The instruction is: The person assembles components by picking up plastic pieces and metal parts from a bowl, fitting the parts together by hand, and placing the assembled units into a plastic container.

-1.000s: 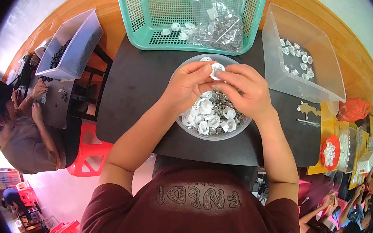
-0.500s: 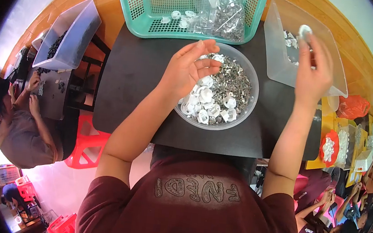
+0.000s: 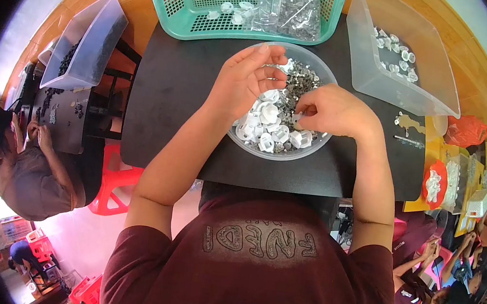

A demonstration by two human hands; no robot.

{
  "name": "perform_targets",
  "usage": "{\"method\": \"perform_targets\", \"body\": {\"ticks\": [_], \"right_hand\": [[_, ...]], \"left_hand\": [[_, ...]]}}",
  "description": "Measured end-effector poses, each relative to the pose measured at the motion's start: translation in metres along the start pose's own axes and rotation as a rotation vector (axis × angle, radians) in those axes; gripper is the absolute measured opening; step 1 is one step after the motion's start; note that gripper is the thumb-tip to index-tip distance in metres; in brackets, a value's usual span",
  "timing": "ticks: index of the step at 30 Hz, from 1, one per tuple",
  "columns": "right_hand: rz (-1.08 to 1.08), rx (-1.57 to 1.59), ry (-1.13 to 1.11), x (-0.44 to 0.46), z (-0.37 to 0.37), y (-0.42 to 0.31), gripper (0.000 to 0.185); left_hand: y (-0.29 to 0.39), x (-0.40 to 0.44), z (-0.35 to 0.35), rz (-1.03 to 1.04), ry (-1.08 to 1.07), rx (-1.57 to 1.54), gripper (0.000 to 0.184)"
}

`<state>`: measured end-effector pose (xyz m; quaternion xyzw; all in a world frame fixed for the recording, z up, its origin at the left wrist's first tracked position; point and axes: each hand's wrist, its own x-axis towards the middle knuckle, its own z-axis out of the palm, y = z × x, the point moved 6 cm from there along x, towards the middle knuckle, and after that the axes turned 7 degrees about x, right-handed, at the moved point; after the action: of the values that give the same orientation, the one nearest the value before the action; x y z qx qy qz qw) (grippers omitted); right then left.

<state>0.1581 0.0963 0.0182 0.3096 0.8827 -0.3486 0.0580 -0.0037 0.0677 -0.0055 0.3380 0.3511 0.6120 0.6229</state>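
Note:
A round clear bowl (image 3: 244,147) holds loose white plastic parts (image 3: 268,114) on its left and small shiny metal pieces (image 3: 301,81) on its right. Above the bowl's left side is my left hand (image 3: 245,81), loosely curled with fingers apart; nothing shows between them, though the palm is partly hidden. My right hand (image 3: 337,111) reaches into the bowl from the right. Its thumb and fingers pinch a white plastic part (image 3: 297,119), mostly covered by the fingertips.
Behind the bowl stands a green basket (image 3: 208,34) with a bag of metal pieces (image 3: 299,12) and several white parts. A clear bin (image 3: 392,90) with white parts sits at the back right. The dark table (image 3: 168,108) carries these. Other people work at both sides.
My right hand has come from above the clear bin back to the bowl. The white part it held there is no longer at its fingertips. My left hand stays nearly still.

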Motion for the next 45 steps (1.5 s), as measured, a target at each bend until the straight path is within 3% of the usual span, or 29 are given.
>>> {"method": "perform_targets", "body": {"ticks": [2,4,5,8,11,15,16,19,22,29,31,32,33,35,45], "right_hand": [[-0.081,0.134,0.078,0.002,-0.008,-0.001,0.033],[-0.129,0.548,0.153,0.008,-0.012,0.003,0.028],[-0.059,0.689,0.104,0.006,-0.015,0.009,0.026],[-0.222,1.247,0.049,0.013,-0.016,0.016,0.029],[-0.278,1.442,-0.008,0.019,-0.009,0.012,0.030],[-0.231,1.471,0.006,0.023,-0.004,0.007,0.029],[-0.231,1.472,0.004,0.024,-0.003,0.005,0.029],[-0.232,1.276,0.351,0.021,-0.014,0.008,0.028],[-0.219,1.086,0.391,0.018,-0.015,0.004,0.027],[-0.130,1.173,0.426,0.014,-0.020,0.014,0.026],[-0.106,0.456,0.475,0.010,-0.026,0.011,0.021],[0.019,0.345,0.356,0.006,-0.020,0.015,0.015],[0.020,0.348,0.355,0.006,-0.017,0.014,0.015],[-0.031,0.047,0.326,0.007,-0.011,0.005,0.015],[-0.100,0.074,0.290,0.015,-0.003,0.006,0.012]], "left_hand": [[-0.001,0.000,0.001,0.016,-0.034,0.054,0.034],[-0.003,-0.003,0.006,0.062,-0.034,0.181,0.033],[-0.002,-0.004,0.007,0.104,-0.034,0.310,0.032],[0.003,-0.008,0.018,0.210,-0.102,0.421,0.028],[0.005,-0.008,0.019,0.254,-0.100,0.412,0.024],[0.015,-0.011,0.017,0.308,-0.022,0.386,0.019],[0.015,-0.012,0.016,0.275,-0.003,0.358,0.019],[0.009,-0.008,0.009,0.177,0.044,0.285,0.019],[0.005,-0.006,0.006,0.187,0.052,0.368,0.023],[0.002,-0.004,0.007,0.113,0.014,0.224,0.023],[0.001,-0.001,-0.001,0.121,0.090,0.156,0.023],[0.000,0.000,-0.003,0.118,0.091,0.155,0.023],[0.000,0.000,-0.005,0.082,0.100,0.155,0.024],[0.000,-0.001,-0.006,0.044,0.109,0.158,0.025],[-0.002,0.000,-0.001,0.055,0.028,0.105,0.017]]}}
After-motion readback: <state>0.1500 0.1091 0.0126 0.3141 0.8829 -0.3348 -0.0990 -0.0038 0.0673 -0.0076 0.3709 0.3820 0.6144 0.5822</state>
